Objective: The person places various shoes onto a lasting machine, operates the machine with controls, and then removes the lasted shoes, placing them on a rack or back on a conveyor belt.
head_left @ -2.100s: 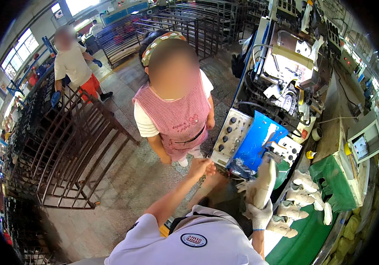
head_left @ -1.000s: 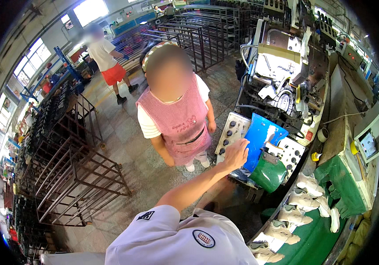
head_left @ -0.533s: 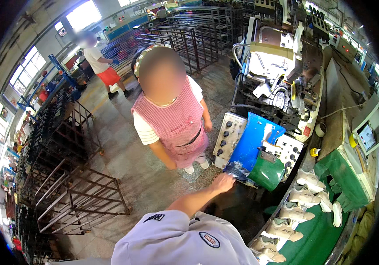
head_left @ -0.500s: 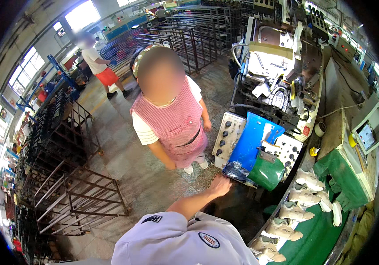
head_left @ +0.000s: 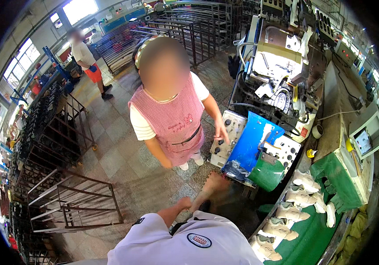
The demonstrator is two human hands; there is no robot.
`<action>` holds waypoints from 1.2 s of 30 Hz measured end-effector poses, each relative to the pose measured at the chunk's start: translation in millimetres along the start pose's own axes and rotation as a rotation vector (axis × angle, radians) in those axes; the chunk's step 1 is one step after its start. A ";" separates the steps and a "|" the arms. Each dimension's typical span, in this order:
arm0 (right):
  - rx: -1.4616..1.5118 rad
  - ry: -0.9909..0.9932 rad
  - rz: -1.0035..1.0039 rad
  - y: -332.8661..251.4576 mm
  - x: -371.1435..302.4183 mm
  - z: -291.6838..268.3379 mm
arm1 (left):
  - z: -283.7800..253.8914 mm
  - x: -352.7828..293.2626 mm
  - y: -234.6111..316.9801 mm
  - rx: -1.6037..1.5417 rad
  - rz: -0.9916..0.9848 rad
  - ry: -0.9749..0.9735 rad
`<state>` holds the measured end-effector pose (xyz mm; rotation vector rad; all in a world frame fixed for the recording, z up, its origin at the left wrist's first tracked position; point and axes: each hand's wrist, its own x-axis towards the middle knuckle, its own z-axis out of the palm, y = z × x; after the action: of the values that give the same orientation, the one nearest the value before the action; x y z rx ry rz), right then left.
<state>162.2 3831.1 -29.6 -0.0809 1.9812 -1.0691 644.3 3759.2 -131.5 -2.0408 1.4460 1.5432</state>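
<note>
My left hand point(head_left: 183, 203) is low in front of my body, its bent arm coming out of a light short sleeve. Blur hides its fingers, and nothing shows in its grip. Just right of it, a smeared arm-like shape point(head_left: 210, 184) reaches toward the machine's lower corner; I cannot tell whose or what it is. My right hand does not show. The closest equipment is a blue metal cover point(head_left: 253, 137) with a green curved guard point(head_left: 266, 172). A co-worker in a pink checked apron point(head_left: 180, 112) holds a hand point(head_left: 221, 134) with spread fingers over the knobbed control panel point(head_left: 227, 141).
Several beige shoes point(head_left: 292, 212) line the green-topped bench point(head_left: 306, 238) at right. A machine point(head_left: 282, 75) stands behind the covers. Metal rack frames point(head_left: 74, 205) occupy the left floor. Another person point(head_left: 85, 57) stands farther back.
My left hand has drawn back from the lower corner of the blue cover toward my body. The co-worker's hand has risen to the control panel. My view has shifted slightly.
</note>
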 end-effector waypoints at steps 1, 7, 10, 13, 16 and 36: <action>-0.037 -0.004 -0.006 -0.2 -3.8 2.6 | -0.3 -2.1 -1.7 0.031 0.022 0.053; 0.126 -0.047 -0.023 6.4 39.0 7.4 | -19.3 -20.4 79.6 -0.005 0.161 0.219; 0.132 -0.083 0.007 4.2 28.5 29.1 | -26.0 -12.9 60.1 -0.057 0.139 0.222; 0.145 -0.051 -0.045 11.6 39.9 29.3 | -25.7 -1.6 58.9 -0.078 0.199 0.319; 0.155 -0.088 -0.049 8.6 33.2 22.3 | -8.8 5.7 37.9 -0.057 0.193 0.373; 0.086 -0.206 -0.093 -37.2 55.0 16.4 | 24.3 7.8 59.0 0.052 0.237 0.354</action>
<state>127.5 3773.9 -43.5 -0.2305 1.7593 -1.1563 582.8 3741.1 -126.6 -2.2642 1.8937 1.2441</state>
